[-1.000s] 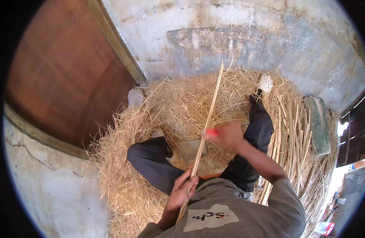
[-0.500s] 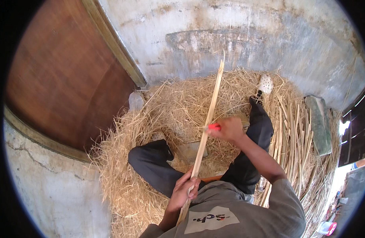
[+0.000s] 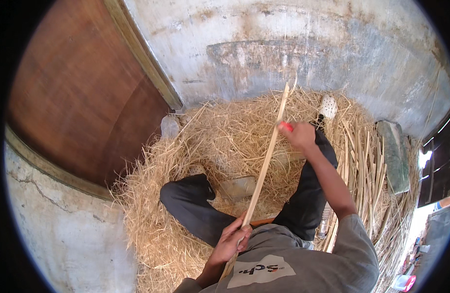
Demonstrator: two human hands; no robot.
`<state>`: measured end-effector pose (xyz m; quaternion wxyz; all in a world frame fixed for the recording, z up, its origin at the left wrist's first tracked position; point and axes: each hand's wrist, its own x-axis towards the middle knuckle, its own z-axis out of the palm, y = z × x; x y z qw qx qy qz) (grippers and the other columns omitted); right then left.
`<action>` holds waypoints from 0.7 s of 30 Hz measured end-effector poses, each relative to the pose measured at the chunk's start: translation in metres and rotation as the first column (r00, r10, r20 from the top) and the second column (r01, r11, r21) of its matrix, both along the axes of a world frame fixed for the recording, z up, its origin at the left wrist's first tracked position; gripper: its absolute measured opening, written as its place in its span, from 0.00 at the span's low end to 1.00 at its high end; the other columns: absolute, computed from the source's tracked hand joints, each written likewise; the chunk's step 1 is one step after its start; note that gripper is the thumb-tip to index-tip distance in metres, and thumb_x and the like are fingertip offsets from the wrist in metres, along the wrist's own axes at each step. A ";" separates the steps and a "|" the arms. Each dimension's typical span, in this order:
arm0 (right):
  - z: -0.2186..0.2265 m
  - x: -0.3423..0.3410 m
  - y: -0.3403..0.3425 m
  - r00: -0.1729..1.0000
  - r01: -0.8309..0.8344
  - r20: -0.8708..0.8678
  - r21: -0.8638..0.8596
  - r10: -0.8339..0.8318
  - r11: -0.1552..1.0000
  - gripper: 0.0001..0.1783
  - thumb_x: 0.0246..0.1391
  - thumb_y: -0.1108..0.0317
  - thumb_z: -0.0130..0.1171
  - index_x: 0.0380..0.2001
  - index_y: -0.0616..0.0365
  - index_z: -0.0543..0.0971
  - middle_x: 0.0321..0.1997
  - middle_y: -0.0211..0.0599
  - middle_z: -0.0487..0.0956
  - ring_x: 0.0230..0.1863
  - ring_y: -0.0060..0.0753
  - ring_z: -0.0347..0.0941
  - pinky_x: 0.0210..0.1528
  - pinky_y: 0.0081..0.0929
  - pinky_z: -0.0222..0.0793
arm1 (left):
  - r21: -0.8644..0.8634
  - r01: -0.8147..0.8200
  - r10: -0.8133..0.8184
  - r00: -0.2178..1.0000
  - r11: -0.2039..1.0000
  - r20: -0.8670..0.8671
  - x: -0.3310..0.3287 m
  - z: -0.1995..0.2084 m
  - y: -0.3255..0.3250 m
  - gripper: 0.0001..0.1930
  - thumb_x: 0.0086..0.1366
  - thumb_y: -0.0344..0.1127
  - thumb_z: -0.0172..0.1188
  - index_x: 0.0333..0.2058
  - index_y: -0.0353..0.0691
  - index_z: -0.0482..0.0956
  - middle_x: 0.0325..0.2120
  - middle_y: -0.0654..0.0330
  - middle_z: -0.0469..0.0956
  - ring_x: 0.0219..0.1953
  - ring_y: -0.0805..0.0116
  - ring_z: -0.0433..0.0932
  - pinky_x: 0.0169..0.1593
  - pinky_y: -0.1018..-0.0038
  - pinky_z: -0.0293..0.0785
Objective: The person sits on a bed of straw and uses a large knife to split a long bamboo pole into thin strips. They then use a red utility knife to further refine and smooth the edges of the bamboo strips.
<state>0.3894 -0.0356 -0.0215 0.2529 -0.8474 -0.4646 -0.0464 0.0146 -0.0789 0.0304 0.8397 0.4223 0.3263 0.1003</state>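
Rough concrete wall point(image 3: 293, 44) up ahead, a brown wooden door point(image 3: 83, 93) off to the left, and the person is sitting right in a big heap of dry straw point(image 3: 151, 195) on the floor. Dark trousers, left knee bent in, right leg stretched out forward with a white shoe point(image 3: 328, 105) at the far end.

Both hands are on one long pale bamboo strip point(image 3: 264, 166), well apart from each other along it. The left hand point(image 3: 231, 240) is pulled in low and close to the body, elbow tucked, fingers curled tight around the strip's near end, just in front of the grey shirt. The strip runs up and away from there, tilted a bit to the right, and its far tip pokes out past the right hand toward the wall.

The right arm is reached out nearly straight over the right leg, forearm bare. The right hand point(image 3: 299, 135) is closed on something with a red handle point(image 3: 286, 126), pressed right against the strip's side. Can't make out any blade, it's hidden by the hand and the strip, so I can't say what tool it is exactly.

Off to the right of the right arm there's a bunch of more bamboo strips point(image 3: 364, 171) lying on the straw, and beyond those a greenish flat stone point(image 3: 394, 151). Between the knees, under the strip, a pale flat block point(image 3: 238, 185) sits in the straw.
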 end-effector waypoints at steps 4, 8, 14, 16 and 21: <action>-0.006 0.067 0.004 0.969 0.243 -0.033 -0.071 -0.246 0.967 0.38 0.50 0.24 0.46 0.28 0.48 0.86 0.14 0.40 0.76 0.21 0.44 0.78 0.26 0.41 0.72 | 0.007 0.071 -0.070 0.996 0.997 -0.062 0.000 -0.006 -0.006 0.28 0.69 0.31 0.47 0.66 0.37 0.55 0.27 0.65 0.65 0.17 0.81 0.59 0.21 0.82 0.58; 0.017 0.009 -0.016 0.972 0.034 -0.224 -0.163 -0.071 0.986 0.38 0.50 0.25 0.47 0.23 0.49 0.86 0.13 0.40 0.75 0.19 0.43 0.75 0.24 0.38 0.68 | -0.008 0.014 -0.014 1.000 1.000 -0.020 0.001 -0.009 -0.003 0.29 0.68 0.30 0.47 0.67 0.38 0.54 0.27 0.64 0.66 0.17 0.81 0.59 0.20 0.83 0.58; -0.014 -0.120 -0.062 0.869 -0.494 0.057 0.042 0.491 0.869 0.33 0.42 0.30 0.61 0.17 0.53 0.81 0.12 0.37 0.74 0.15 0.44 0.73 0.18 0.38 0.66 | -0.107 -0.058 0.067 0.995 0.993 0.077 0.005 -0.017 0.013 0.28 0.68 0.30 0.45 0.66 0.37 0.55 0.28 0.62 0.66 0.17 0.80 0.60 0.19 0.82 0.57; -0.019 -0.101 -0.053 0.888 -0.456 0.128 0.103 0.442 0.884 0.35 0.43 0.30 0.60 0.14 0.55 0.78 0.12 0.39 0.73 0.15 0.44 0.73 0.18 0.38 0.66 | -0.075 -0.049 0.052 0.998 0.996 0.045 0.006 -0.010 0.011 0.28 0.68 0.30 0.45 0.66 0.37 0.55 0.28 0.61 0.66 0.17 0.80 0.60 0.19 0.82 0.57; -0.010 -0.051 -0.023 0.993 -0.104 -0.072 -0.128 0.095 0.986 0.36 0.47 0.26 0.50 0.18 0.49 0.83 0.14 0.42 0.76 0.19 0.49 0.77 0.23 0.42 0.70 | -0.079 -0.029 0.035 0.997 0.996 0.065 0.004 -0.013 0.010 0.29 0.70 0.30 0.45 0.68 0.42 0.52 0.28 0.65 0.66 0.17 0.82 0.58 0.19 0.83 0.57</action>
